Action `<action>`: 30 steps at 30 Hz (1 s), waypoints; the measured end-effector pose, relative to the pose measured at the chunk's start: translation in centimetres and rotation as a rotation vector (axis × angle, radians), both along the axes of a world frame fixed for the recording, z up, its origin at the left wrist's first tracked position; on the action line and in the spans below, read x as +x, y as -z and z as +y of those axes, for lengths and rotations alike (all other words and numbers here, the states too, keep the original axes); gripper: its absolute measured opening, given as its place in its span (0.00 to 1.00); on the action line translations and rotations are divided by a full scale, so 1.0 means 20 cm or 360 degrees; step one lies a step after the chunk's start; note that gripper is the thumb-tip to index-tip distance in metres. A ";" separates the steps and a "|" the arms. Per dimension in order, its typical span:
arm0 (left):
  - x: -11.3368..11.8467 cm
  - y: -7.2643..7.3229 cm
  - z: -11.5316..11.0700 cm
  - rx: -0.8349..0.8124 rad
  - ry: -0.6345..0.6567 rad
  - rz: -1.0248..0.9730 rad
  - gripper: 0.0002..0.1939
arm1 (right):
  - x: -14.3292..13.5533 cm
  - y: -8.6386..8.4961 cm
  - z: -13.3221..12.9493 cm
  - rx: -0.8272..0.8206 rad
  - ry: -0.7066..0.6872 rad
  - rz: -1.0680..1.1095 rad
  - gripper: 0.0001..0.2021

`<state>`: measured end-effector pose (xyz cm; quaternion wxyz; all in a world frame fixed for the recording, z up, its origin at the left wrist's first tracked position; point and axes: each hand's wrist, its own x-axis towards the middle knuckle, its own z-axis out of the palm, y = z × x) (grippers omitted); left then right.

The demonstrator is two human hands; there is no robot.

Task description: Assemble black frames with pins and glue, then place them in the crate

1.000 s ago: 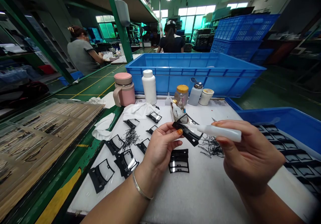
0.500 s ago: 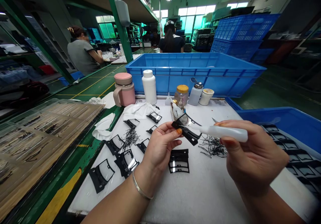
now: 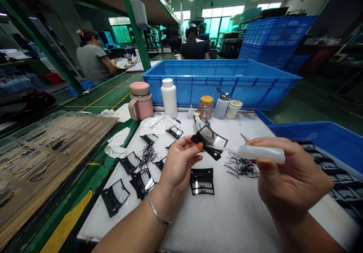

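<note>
Pinched between the thumb and fingers of my left hand (image 3: 180, 162) is a black part with a clear window (image 3: 211, 151), tilted above the white work surface (image 3: 227, 215). My right hand (image 3: 292, 177) grips a white squeeze bottle (image 3: 263, 154); its thin nozzle points left and reaches the held part. Another black part (image 3: 202, 181) lies flat below my hands. Several more black parts (image 3: 115, 198) are spread at the left. Thin black strips form one pile (image 3: 148, 155) among them and a second pile (image 3: 241, 166) beneath the bottle. Pointed metal tips (image 3: 244, 137) show beside my right fingers.
A pink mug (image 3: 141, 102), a white bottle (image 3: 169, 98), a yellow-lidded jar (image 3: 206, 106) and a pump bottle (image 3: 221, 105) stand before a large blue crate (image 3: 221, 81). Black parts fill a blue bin (image 3: 334, 132) at right. A sectioned tray (image 3: 56, 147) lies left. Two people sit beyond.
My right hand and the squeeze bottle have moved slightly right and down. My left hand has shifted slightly left with the held part, which is turned a little.
</note>
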<state>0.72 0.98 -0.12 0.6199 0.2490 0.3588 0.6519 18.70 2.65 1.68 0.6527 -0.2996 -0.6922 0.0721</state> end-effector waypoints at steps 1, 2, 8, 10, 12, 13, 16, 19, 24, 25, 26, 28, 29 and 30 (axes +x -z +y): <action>0.00 0.00 0.00 0.0003 0.0000 0.0002 0.11 | -0.01 0.00 0.00 0.0040 0.0025 0.0015 0.03; 0.00 0.00 0.00 0.0007 0.0000 0.0001 0.10 | -0.01 0.00 0.00 0.0068 0.0048 0.0026 0.04; 0.00 -0.01 0.00 0.0011 0.0010 0.0006 0.09 | -0.01 0.01 0.00 0.0065 0.0096 -0.0001 0.06; 0.00 -0.01 0.00 0.0015 0.0014 0.0009 0.09 | -0.01 0.00 0.00 0.0076 0.0080 0.0001 0.06; 0.00 -0.01 0.00 0.0016 0.0015 0.0012 0.09 | -0.01 0.00 0.00 0.0087 0.0062 0.0015 0.06; 0.00 -0.01 0.00 0.0014 0.0015 0.0013 0.09 | -0.01 0.00 0.00 0.0090 0.0058 0.0018 0.06; 0.00 -0.01 0.00 0.0010 0.0010 0.0009 0.10 | -0.01 0.01 0.00 0.0086 0.0069 0.0033 0.06; 0.00 -0.01 0.00 0.0013 0.0009 0.0008 0.10 | -0.01 0.01 0.00 0.0079 0.0046 0.0029 0.07; 0.00 -0.01 0.00 0.0008 0.0003 0.0007 0.11 | -0.01 0.00 0.00 0.0096 0.0103 0.0030 0.06; 0.00 -0.01 0.00 0.0007 0.0002 0.0006 0.11 | -0.01 0.00 0.00 0.0097 0.0110 0.0028 0.06; 0.00 -0.01 0.00 0.0004 0.0004 0.0005 0.11 | -0.01 0.00 0.00 0.0096 0.0110 0.0021 0.07; 0.00 -0.01 0.00 0.0000 0.0008 0.0004 0.11 | -0.01 0.00 0.00 0.0092 0.0107 0.0012 0.07; 0.00 -0.01 0.00 -0.0001 0.0010 0.0004 0.11 | -0.01 0.00 -0.01 0.0086 0.0107 0.0010 0.07; 0.00 -0.01 0.00 -0.0002 0.0011 0.0004 0.11 | -0.01 0.00 -0.01 0.0083 0.0101 0.0009 0.07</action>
